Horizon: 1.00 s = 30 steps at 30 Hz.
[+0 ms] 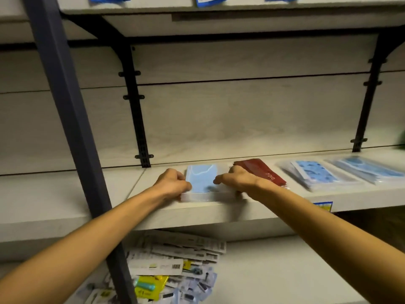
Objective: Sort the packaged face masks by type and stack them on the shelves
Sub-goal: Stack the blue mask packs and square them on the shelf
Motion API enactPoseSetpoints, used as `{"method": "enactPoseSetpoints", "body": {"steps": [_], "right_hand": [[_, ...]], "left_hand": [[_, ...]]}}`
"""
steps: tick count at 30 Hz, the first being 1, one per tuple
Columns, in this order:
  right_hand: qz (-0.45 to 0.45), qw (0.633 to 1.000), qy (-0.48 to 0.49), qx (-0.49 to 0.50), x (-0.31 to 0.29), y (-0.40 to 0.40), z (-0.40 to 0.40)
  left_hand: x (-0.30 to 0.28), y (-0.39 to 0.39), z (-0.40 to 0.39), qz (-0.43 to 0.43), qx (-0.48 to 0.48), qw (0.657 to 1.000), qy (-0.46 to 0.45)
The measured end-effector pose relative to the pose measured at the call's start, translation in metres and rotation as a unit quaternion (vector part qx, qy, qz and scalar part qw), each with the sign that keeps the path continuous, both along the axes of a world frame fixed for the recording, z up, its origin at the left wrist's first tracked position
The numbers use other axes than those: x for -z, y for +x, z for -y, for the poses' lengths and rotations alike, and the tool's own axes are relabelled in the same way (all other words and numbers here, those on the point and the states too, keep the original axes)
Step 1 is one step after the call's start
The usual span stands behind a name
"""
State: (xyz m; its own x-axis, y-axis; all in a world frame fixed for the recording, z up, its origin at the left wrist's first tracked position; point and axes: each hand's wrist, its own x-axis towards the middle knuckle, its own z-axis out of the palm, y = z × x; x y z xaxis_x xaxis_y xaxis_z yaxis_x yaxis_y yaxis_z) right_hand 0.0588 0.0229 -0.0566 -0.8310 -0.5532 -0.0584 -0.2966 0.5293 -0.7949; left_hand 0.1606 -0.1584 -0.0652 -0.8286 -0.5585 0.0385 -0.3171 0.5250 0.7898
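Squaring the plain blue mask stack [202, 182] on the shelf [219, 212], left hand [172, 183] and right hand [237, 179] clamping its sides, just left of the red packs [266, 172]. Next: letting go, fetching matching packs.

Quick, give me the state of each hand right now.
Left hand: closed on the left edge of the plain blue mask stack.
Right hand: fingers curled on the same stack's right edge.

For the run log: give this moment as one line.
both hands squaring plain blue mask stack | left hand | right hand | red packs beside
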Motion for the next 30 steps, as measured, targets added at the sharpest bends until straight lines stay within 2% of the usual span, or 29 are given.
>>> {"method": "enactPoseSetpoints", "body": {"steps": [7, 11, 14, 16, 19, 22, 26, 28, 30], "right_hand": [[-0.13, 0.991, 0.004, -0.008, 0.031, 0.003, 0.008], [-0.108, 0.994, -0.01, -0.03, 0.031, -0.004, 0.009], [-0.13, 0.991, 0.0, -0.029, 0.035, -0.004, 0.006], [-0.188, 0.982, 0.014, -0.026, 0.04, -0.002, 0.004], [-0.265, 0.962, 0.043, -0.056, 0.045, 0.002, 0.005], [-0.311, 0.936, 0.125, -0.107, 0.046, 0.004, 0.008], [-0.307, 0.929, 0.167, -0.123, 0.042, 0.005, 0.009], [-0.293, 0.937, 0.146, -0.124, 0.038, 0.005, 0.007], [-0.327, 0.934, 0.104, -0.102, 0.038, 0.01, 0.003]], "left_hand": [[0.01, 0.007, -0.008, -0.025, -0.078, 0.996, -0.046], [0.016, 0.01, -0.008, -0.037, -0.106, 0.992, -0.061], [0.021, 0.017, -0.011, -0.058, -0.113, 0.989, -0.079], [0.026, 0.023, -0.016, -0.067, -0.1, 0.984, -0.129], [0.037, 0.032, -0.023, -0.033, -0.035, 0.966, -0.254], [0.043, 0.037, -0.024, 0.009, 0.014, 0.941, -0.339], [0.04, 0.041, -0.026, 0.066, 0.03, 0.93, -0.36], [0.04, 0.05, -0.025, 0.091, 0.041, 0.924, -0.37], [0.042, 0.068, -0.022, 0.078, 0.059, 0.911, -0.401]]}}
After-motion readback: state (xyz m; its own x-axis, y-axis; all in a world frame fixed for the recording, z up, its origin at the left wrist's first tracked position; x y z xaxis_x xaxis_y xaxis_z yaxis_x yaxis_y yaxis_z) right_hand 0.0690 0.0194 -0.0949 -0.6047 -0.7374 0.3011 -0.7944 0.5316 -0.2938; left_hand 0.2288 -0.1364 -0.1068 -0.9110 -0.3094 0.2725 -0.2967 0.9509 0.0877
